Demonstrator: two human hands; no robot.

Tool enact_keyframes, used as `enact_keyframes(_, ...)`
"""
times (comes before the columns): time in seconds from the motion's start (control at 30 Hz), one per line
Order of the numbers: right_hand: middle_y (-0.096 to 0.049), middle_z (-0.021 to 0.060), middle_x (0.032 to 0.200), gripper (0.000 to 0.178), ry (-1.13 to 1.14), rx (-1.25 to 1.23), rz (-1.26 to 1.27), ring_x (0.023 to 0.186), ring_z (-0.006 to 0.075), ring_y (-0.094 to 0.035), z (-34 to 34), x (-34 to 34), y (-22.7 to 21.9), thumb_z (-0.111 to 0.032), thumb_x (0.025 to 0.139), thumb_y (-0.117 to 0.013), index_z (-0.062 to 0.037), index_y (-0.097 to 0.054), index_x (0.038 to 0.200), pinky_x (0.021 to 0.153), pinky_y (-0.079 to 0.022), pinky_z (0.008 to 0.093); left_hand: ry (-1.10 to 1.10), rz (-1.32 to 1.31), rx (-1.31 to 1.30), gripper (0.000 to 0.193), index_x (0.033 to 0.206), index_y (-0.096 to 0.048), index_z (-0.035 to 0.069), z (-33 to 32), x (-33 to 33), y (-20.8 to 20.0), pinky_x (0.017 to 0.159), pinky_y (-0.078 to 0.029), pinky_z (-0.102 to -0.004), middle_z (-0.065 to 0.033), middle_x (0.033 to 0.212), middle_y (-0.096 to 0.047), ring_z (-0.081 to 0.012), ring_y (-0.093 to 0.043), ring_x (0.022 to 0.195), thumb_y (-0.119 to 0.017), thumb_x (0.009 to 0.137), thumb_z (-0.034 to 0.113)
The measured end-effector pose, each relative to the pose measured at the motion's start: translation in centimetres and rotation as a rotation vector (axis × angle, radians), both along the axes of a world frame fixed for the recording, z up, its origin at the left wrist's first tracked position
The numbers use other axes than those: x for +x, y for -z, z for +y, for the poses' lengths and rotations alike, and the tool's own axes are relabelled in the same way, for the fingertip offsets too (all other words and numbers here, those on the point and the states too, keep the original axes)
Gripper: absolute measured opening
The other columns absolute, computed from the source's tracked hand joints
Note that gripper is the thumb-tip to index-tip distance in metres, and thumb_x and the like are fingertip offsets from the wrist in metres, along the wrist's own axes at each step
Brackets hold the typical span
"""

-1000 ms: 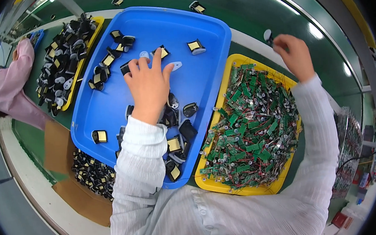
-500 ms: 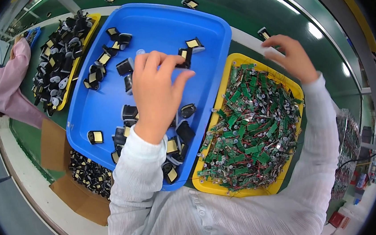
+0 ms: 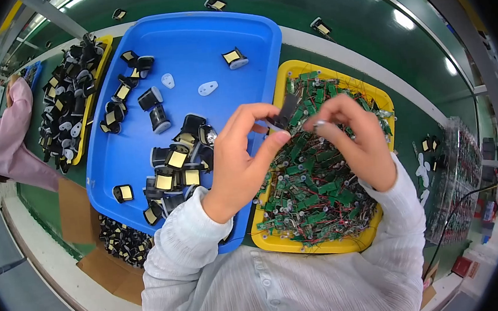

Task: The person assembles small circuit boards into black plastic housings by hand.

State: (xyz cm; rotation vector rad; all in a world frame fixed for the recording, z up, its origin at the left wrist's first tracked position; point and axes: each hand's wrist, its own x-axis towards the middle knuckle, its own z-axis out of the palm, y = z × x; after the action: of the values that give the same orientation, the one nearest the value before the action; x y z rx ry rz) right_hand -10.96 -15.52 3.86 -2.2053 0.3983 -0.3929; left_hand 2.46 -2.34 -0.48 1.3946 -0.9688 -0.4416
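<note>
Over the boundary between the blue tray (image 3: 203, 38) and the yellow tray (image 3: 281, 84), my left hand (image 3: 235, 162) pinches a black plastic housing (image 3: 284, 115) between thumb and fingers. Close by on its right, my right hand (image 3: 364, 148) has thumb and fingertips drawn together. A small pale piece (image 3: 319, 124) shows at those fingertips, too blurred to name. Several black housings with cream pads (image 3: 176, 159) lie in the blue tray, along with two flat grey-white teardrop covers (image 3: 208, 88). Green circuit boards with thin wires (image 3: 305, 192) fill the yellow tray below my right hand.
Far left, a person in a pink sleeve (image 3: 6, 120) sits by another heap of black housings (image 3: 64, 109). A cardboard box (image 3: 79, 212) of small black parts stands at lower left. Loose housings (image 3: 321, 27) lie on the green surface beyond. Clear stacked trays (image 3: 455, 179) stand at right.
My left hand has moved right from over the blue tray, carrying a black housing. My right hand has come down and left beside it. The whole view has shifted slightly.
</note>
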Motion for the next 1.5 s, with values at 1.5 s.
enact_keyframes(1.5,-0.047,0.0064,0.052,0.01,-0.01,0.426,0.001,0.042,0.0125,-0.044,2.2,-3.2,0.4,-0.007,0.077,-0.06,0.0015,-0.06,0.071,0.04,-0.031,0.0263,0.024,-0.441,-0.182,0.025,0.078,-0.066,0.005,0.5,-2.9,-1.2,0.07,-0.05,-0.0322,-0.003,0.086,-0.064,-0.0265,-0.06,0.085,-0.074,0.054,0.001)
